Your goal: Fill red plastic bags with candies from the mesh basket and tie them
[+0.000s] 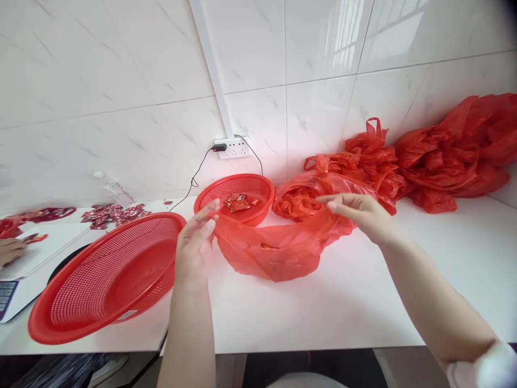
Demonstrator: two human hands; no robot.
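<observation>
A thin red plastic bag (274, 256) hangs stretched between my two hands, just over the white table. My left hand (196, 237) pinches its left end, close to the small red basket. On the other side, my right hand (359, 210) pinches the right end with thumb and fingers. A small dark and yellow patch shows on the bag's middle; what it is I cannot make out. Behind the bag, the small round red basket (258, 186) holds several small red and gold packets (238, 203). A heap of crumpled red bags (301, 199) lies just beyond my right hand.
A large red basket (100, 280) stands tilted at the left. More red bags (440, 151) are piled along the wall at right. Small red packets (115, 214) lie near a clear bottle (117, 191). Another person's hand (12, 250) is at the far left. A power strip (233, 148) with cords is on the wall.
</observation>
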